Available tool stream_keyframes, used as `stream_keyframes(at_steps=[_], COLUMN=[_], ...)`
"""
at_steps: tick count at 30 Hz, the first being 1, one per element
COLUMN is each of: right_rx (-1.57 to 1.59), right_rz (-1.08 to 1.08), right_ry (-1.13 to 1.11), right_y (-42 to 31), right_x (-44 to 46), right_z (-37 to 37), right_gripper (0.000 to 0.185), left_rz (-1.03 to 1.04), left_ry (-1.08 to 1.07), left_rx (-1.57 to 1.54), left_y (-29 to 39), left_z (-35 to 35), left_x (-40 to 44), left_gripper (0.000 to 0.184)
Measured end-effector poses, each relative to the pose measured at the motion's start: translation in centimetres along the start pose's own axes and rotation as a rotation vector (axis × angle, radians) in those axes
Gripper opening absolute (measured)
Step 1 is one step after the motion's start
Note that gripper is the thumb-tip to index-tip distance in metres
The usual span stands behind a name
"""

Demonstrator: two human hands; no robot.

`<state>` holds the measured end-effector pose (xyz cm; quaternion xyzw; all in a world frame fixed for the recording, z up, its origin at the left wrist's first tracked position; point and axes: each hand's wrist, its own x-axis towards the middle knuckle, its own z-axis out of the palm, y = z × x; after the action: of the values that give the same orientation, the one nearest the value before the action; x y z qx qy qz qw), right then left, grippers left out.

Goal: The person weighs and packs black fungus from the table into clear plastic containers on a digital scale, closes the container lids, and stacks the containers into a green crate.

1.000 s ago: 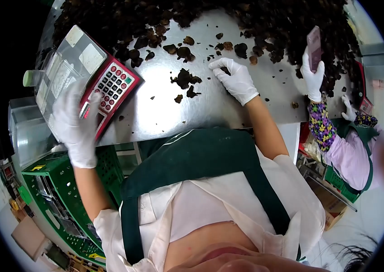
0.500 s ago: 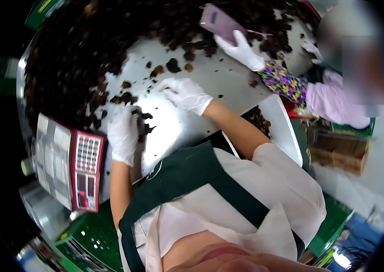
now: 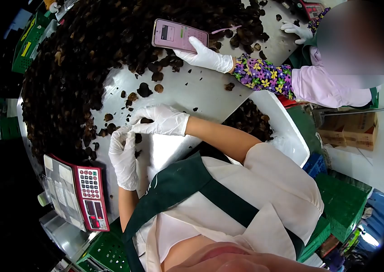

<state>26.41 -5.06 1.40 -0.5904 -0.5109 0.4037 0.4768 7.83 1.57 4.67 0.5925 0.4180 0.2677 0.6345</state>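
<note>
My left hand, in a white glove, has its fingers curled and pressed together above the metal table. My right hand, also gloved, comes in from the right with its fingertips pinched against those of my left hand. What either hand holds, if anything, is too hidden to make out. Small dark, flat pieces lie just beyond my hands, and a few more are beside and below them.
A large dark heap covers the table's far left side. A red-edged scale stands at the left. At the right are a white bin of dark pieces and a co-worker's gloved hand holding a pink phone.
The view has swung round. My left hand has left the scale, and my two hands have come together over the table. The co-worker's phone now shows its screen and appears further left.
</note>
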Motion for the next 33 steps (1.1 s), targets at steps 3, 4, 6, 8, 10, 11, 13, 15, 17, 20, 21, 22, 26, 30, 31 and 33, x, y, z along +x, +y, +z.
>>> stream_keyframes(at_steps=[3, 4, 6, 8, 10, 11, 13, 15, 17, 20, 21, 22, 26, 30, 31, 33], right_rx=[0.089, 0.076, 0.104, 0.115, 0.066, 0.065, 0.076, 0.115, 0.314, 0.239, 0.142, 0.219, 0.220, 0.267, 0.238, 0.210], right_rz=[0.051, 0.014, -0.048, 0.032, 0.059, 0.058, 0.060, 0.008, 0.083, 0.129, 0.079, 0.073, 0.067, 0.096, 0.111, 0.128], right_ry=[-0.087, -0.077, -0.044, -0.123, -0.192, -0.199, -0.247, -0.254, -0.283, -0.297, -0.266, -0.282, -0.177, -0.159, -0.148, -0.138], right_y=[-0.6, 0.1, 0.6, -0.1, -0.4, -0.3, 0.4, 1.9, 2.6, 1.7, 1.2, 2.6, 3.4, 3.4, 3.4, 3.4], right_x=[0.2, 0.4, 0.7, 1.1, 1.6, 1.9, 2.8, 3.5, 3.7, 3.6, 3.5, 4.1, 4.2, 4.4, 4.4, 4.4], right_z=[-0.4, -0.3, -0.1, -1.2, -2.1, -2.3, -2.5, -2.3, -2.5, -3.5, -3.9, -3.4, -3.2, -3.0, -3.0, -2.9], right_gripper=[0.039, 0.038, 0.035, 0.034, 0.035, 0.035, 0.037, 0.040, 0.046, 0.056, 0.058, 0.062, 0.042, 0.038, 0.037, 0.036], left_rz=[-0.016, 0.031, 0.064, 0.097, 0.063, 0.062, 0.026, 0.047, 0.071, 0.113, 0.134, 0.151, 0.125, 0.222, 0.258, 0.245], left_ry=[-0.086, -0.099, -0.082, -0.062, -0.022, -0.015, 0.013, 0.027, 0.043, 0.045, 0.031, 0.015, 0.045, 0.032, 0.008, 0.023], left_rx=[-0.012, -0.003, 0.004, 0.008, 0.064, 0.062, 0.046, 0.039, 0.051, 0.020, 0.020, 0.022, 0.005, -0.026, -0.005, -0.014], left_y=[-0.3, -0.6, -1.8, -2.0, -1.7, -1.7, -1.8, -1.7, -1.8, -1.9, -1.8, -1.8, -2.2, -2.9, -2.8, -2.1], left_z=[0.5, 0.7, 0.7, 0.9, 1.4, 1.4, 1.5, 2.0, 2.5, 3.0, 3.2, 3.4, 4.3, 4.8, 5.1, 5.8], left_x=[0.3, 0.4, 0.9, 1.1, 1.2, 1.4, 1.7, 1.9, 2.2, 2.5, 2.6, 2.8, 3.3, 3.8, 3.8, 3.5], left_gripper=[0.020, 0.014, 0.014, 0.014, 0.013, 0.013, 0.012, 0.011, 0.010, 0.013, 0.014, 0.014, 0.014, 0.029, 0.033, 0.035])
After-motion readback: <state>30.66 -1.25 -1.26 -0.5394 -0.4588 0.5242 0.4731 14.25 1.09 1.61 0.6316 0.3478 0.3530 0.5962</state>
